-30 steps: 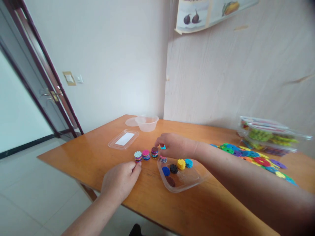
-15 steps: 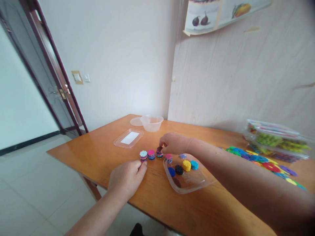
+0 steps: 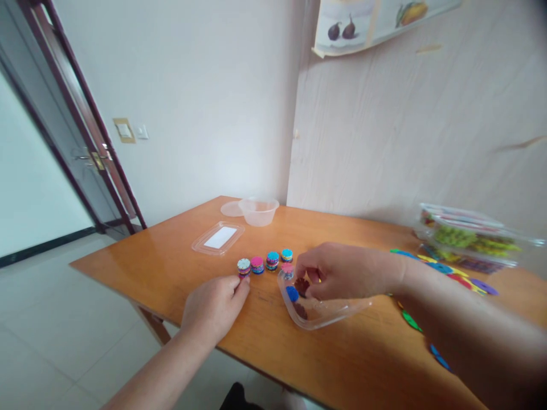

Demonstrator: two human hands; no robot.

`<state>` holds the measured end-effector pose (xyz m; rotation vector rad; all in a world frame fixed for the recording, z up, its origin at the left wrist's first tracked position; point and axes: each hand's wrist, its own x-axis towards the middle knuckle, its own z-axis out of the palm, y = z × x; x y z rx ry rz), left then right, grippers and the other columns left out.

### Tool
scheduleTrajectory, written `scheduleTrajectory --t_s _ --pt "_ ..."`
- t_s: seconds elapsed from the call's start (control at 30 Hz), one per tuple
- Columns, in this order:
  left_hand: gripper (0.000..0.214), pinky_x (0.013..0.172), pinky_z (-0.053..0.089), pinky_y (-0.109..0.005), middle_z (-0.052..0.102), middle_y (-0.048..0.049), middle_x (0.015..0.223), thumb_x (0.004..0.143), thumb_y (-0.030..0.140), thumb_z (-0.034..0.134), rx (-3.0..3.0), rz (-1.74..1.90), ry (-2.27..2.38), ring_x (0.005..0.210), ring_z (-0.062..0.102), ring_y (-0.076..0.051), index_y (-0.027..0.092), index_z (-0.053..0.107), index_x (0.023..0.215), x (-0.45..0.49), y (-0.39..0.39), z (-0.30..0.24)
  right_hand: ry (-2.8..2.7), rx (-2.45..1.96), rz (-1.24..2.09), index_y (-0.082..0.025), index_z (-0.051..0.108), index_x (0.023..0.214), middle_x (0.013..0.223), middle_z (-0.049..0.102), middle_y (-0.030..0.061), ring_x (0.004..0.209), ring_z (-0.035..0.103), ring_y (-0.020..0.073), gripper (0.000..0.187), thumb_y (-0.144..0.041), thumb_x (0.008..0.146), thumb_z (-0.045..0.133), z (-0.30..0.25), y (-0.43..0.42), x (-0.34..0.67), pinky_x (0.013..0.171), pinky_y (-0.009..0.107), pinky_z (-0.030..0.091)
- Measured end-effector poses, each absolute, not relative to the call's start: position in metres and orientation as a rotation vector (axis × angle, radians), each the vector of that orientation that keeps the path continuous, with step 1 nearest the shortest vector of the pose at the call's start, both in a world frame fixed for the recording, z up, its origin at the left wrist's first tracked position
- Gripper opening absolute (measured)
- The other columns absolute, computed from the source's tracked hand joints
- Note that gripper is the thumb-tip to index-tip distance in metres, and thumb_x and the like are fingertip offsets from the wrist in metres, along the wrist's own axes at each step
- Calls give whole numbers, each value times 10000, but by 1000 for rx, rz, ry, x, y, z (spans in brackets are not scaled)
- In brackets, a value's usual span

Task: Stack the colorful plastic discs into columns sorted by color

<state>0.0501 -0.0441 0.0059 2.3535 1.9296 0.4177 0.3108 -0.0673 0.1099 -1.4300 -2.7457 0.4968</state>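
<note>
Small notched plastic discs stand in short stacks on the table. My left hand is closed, thumb and forefinger at the base of the white-topped stack. To its right come a pink-topped stack, a blue-topped stack and another blue-topped stack. My right hand pinches a brown disc over the clear plastic tray. A dark blue disc and a second brown disc lie inside the tray; my right hand hides part of it.
A clear bowl stands at the back beside a round lid. Nearer lies a rectangular clear lid with a white label. Larger coloured discs are spread at the right, before stacked clear boxes. The table's front edge runs below my hands.
My right hand has moved right and nearer, from the third stack to above the tray. The third stack now shows a blue top. My left hand stays at the white-topped stack.
</note>
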Motion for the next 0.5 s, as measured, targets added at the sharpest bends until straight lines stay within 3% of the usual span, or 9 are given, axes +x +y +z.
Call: scheduleTrajectory --t_s 0.2,0.5 --pt "555 535 149 -292 588 -12 611 940 593 288 2351 393 1969 560 495 -127 209 538 626 51 -43 6 -2836 -1421 633 -214 685 815 773 642 -10 662 544 128 129 -289 750 602 88 -74 306 555 226 337" --pt "563 540 152 -299 605 -22 628 935 601 290 2336 387 1964 573 505 -130 206 543 626 50 -43 6 -2548 -1448 651 -225 698 950 803 677 -4 700 580 134 213 -331 819 569 94 -58 325 581 219 396"
